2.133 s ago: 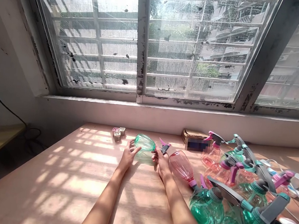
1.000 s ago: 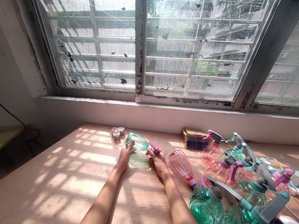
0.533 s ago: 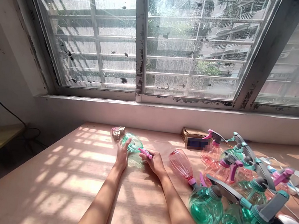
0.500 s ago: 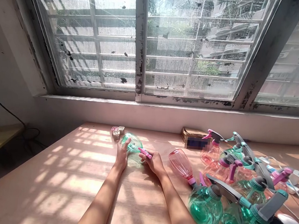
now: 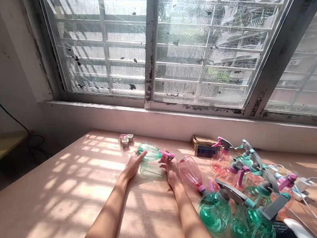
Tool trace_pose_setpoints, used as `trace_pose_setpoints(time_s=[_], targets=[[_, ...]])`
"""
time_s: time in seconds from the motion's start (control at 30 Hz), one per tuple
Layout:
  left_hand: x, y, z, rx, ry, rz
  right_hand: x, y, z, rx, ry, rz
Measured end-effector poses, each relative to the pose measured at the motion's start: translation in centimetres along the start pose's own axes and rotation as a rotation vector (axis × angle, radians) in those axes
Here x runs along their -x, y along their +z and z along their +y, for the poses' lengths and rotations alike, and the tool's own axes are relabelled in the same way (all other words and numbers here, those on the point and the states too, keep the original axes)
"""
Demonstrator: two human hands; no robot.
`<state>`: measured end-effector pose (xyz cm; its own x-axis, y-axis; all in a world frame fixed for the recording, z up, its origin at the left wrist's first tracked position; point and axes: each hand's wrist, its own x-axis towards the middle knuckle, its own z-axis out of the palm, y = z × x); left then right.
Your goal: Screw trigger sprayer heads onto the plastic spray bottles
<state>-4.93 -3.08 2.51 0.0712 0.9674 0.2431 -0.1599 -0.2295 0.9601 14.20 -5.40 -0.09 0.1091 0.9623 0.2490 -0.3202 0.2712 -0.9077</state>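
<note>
A clear green spray bottle (image 5: 149, 152) lies sideways just above the table, its pink spray head (image 5: 166, 155) pointing right. My left hand (image 5: 135, 163) is closed round the base end of the bottle, with the thumb along its near side. At the spray head, my right hand (image 5: 172, 171) is loosely curved with its fingers apart; whether a fingertip touches the head is hard to see. A clear pink bottle (image 5: 190, 171) with a pink collar lies on the table just right of that hand.
Several green and pink spray bottles (image 5: 214, 210) stand close together at the right. Small sharpener-like blocks (image 5: 125, 142) sit at the back left, and a brown box (image 5: 205, 141) is by the wall. A white mouse (image 5: 300, 232) and cables lie far right.
The green bottle has turned to point right, its spray head now showing side-on. My right hand's fingers have loosened from their pinch on the head and spread.
</note>
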Motion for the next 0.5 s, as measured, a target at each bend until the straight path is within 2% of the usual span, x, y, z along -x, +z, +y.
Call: trace_pose_setpoints(time_s=[0.13,0.23,0.37,0.5], targets=[[0.8,-0.1,0.9,-0.110,0.024,-0.190,-0.1,-0.6,-0.2,-0.037,-0.055,0.128],[0.7,0.2,0.8,-0.189,0.043,-0.303,-0.2,-1.0,-0.1,0.012,-0.097,0.194],[1.0,1.3,0.0,-0.259,0.072,-0.340,0.8,-0.4,-0.1,0.180,-0.193,0.310],[2.0,2.9,-0.7,-0.298,0.093,-0.328,2.7,1.8,0.0,0.443,-0.368,0.410]])
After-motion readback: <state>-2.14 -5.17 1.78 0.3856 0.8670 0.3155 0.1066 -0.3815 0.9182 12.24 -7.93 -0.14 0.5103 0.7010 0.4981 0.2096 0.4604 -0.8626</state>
